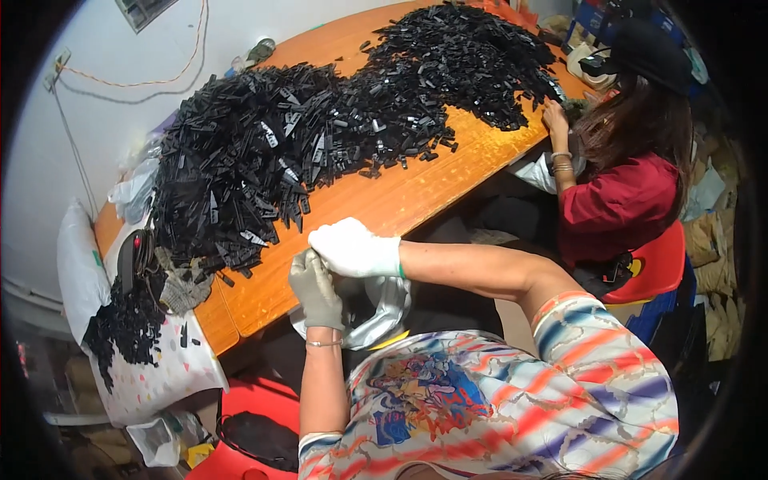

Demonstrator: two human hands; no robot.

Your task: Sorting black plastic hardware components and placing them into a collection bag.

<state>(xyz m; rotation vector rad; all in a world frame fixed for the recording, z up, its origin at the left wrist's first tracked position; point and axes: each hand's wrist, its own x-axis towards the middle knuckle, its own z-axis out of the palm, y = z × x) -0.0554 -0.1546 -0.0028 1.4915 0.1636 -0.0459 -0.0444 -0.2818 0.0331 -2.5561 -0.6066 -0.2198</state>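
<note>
My left hand (316, 290), in a greyish glove, and my right hand (352, 246), in a white glove with a green cuff edge, meet at the near edge of the orange wooden table (352, 204). The fingers of both are closed and close together. Whatever is between them, if anything, is too small or hidden to make out. Beyond my hands spreads a large heap of black plastic pieces (240, 152), long and flat. A silvery-white bag (384, 308) lies below my hands, over my lap.
A second heap of smaller black pieces (472, 56) covers the far table. At right a co-worker in a red top (616, 200) sits on a red chair (664, 260). A crumpled glove (186, 290) and black bits lie at left, beside a white sack (80, 256).
</note>
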